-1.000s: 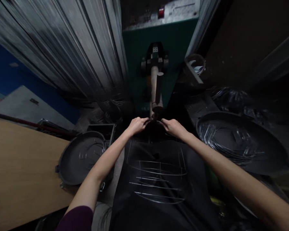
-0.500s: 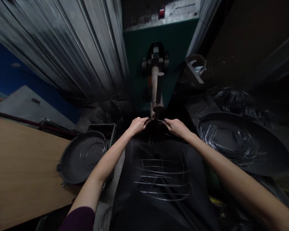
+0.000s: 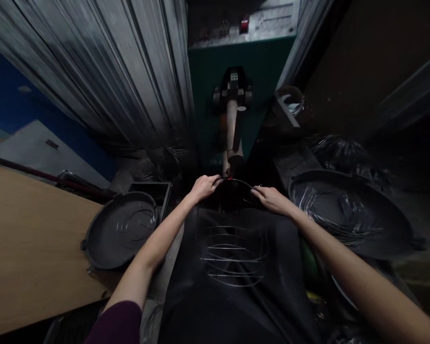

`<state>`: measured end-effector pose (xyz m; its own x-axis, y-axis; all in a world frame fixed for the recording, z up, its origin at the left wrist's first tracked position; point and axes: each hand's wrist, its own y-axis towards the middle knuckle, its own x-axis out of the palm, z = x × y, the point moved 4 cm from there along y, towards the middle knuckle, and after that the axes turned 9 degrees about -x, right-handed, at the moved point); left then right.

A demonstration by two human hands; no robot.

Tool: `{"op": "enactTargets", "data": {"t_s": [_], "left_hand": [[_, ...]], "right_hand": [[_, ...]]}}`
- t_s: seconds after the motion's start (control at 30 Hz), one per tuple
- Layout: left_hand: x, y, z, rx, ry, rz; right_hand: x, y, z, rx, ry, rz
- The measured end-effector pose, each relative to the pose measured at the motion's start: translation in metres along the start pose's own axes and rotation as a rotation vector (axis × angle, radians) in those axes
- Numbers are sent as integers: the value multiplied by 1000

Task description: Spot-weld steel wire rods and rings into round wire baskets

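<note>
Between my hands a thin curved metal wire arcs under the electrode tip of a spot welder. A small red glow shows where the wire meets the tip. My left hand is closed in a pinch on the wire just left of that glow. My right hand pinches the wire farther out to the right and a little lower. On the dark apron over my lap lie several bent wire pieces, some curved and some straight; whether they are joined I cannot tell.
To the left a round black pan holds a few wire pieces, beside a wooden board. At the right a larger dark pan holds a coil of wire rings. Behind the welder arm stands its green cabinet with a red switch.
My right hand has slid outward to the right and slightly down along the wire. A red glow has appeared at the welder tip. My left hand stays nearly in place.
</note>
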<state>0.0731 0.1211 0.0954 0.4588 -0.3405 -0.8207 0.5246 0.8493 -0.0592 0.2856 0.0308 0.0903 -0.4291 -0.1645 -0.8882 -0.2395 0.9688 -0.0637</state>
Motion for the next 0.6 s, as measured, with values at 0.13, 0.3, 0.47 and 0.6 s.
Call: {"op": "enactTargets", "data": {"t_s": [0.13,0.3,0.47,0.6], "left_hand": [[-2,-71,-46,-64,-607,32],[79,-167,-98,-657,-1115,-160],[114,-180,-50,-851,-1716,-234],[85,-158,-37,-922,-1816,105]], "right_hand": [[-7,-26,-12,-87,53,263],[-31,-56,-3,-44,117,520],[-21,-67,-6,59,257,638],[9,-98,19,86,438,582]]}}
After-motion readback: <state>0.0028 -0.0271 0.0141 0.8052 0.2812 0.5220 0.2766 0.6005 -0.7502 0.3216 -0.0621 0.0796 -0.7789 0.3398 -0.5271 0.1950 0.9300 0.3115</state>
